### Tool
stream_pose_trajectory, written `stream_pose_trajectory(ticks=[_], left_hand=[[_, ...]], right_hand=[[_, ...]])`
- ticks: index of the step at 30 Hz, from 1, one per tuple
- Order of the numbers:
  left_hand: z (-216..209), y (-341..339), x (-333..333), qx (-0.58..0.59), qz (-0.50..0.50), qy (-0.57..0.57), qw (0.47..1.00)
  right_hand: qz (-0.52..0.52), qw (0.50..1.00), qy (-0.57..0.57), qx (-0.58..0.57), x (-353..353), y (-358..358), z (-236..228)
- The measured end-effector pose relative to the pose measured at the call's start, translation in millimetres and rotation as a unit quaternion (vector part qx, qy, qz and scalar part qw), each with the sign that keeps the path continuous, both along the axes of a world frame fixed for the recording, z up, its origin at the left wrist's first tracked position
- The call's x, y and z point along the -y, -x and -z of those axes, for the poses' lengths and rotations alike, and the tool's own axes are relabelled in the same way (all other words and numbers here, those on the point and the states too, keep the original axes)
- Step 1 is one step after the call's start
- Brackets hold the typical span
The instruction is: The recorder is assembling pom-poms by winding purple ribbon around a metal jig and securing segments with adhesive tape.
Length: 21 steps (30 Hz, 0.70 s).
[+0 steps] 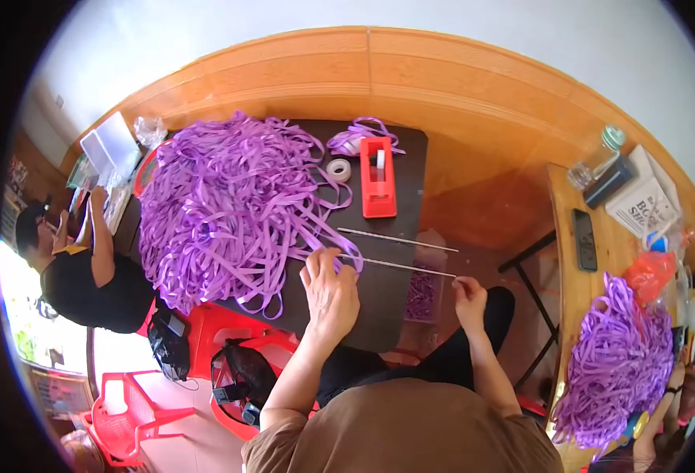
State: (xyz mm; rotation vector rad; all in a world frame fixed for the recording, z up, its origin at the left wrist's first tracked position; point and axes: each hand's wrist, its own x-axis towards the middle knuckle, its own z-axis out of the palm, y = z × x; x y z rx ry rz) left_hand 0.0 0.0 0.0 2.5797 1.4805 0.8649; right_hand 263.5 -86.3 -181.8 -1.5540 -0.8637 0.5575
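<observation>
On the dark table (379,307), a large heap of purple ribbon (229,205) lies to the left. My left hand (332,296) is at the heap's right edge, its fingers bent closed around a strand of the ribbon. Beneath those fingers is the left end of a thin pale rod (403,265). My right hand (470,303) is beyond the table's right edge, thumb and fingers pinched at the rod's other end. A second thin pale rod (399,239) lies roughly parallel, farther from me, overhanging the table edge.
A red tape dispenser (378,185), a white tape roll (338,169) and a small ribbon bundle (363,139) sit at the back. Below is a bin (424,296) holding purple pieces. Another ribbon heap (619,363) covers the right-hand wooden table. A co-worker (95,276) is at left.
</observation>
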Motion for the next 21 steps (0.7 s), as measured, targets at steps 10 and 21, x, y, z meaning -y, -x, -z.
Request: stream_pose_trajectory(ticks=[10, 21], left_hand=[[-22.0, 10.6, 3.4, 0.05, 0.188, 0.006, 0.981], [-19.1, 97.2, -177.1, 0.062, 0.038, 0.006, 0.997]], right_hand=[[-0.064, 0.983, -0.069, 0.159, 19.7, 29.0, -108.8], [-0.111, 0.978, -0.077, 0.159, 36.3, 41.1, -114.7]])
